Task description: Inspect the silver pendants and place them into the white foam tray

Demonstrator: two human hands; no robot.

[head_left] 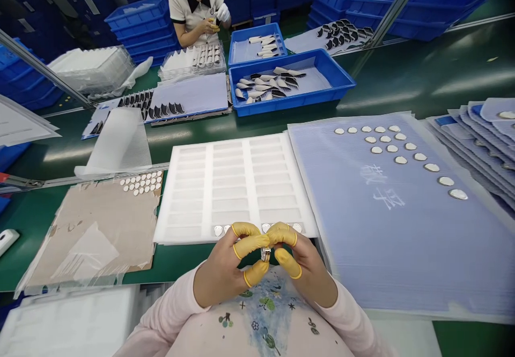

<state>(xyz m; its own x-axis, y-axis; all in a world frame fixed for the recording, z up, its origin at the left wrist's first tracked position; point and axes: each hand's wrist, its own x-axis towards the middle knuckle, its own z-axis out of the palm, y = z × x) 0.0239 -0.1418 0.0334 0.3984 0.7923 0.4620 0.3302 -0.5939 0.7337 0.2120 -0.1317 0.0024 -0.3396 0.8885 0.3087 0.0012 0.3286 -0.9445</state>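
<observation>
1. Pinching away, the left hand (225, 266) has a small shiny part (265, 254) between its yellow-covered thumb and fingertips, right at their ends.
2. Over on the part's other side, the right hand (309, 268) curls close, fingers bent inward (whether its tips press the metal, I cannot tell).
3. And the part sits just below the white tray's (251, 185) near edge in view, near round pieces (298, 228) there.

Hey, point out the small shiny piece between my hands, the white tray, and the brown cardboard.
Small shiny piece (265, 254): head view, on its exposed middle.
White tray (251, 185): head view, on a divider between columns.
Brown cardboard (132, 223): head view, on its bare upper surface.
</observation>
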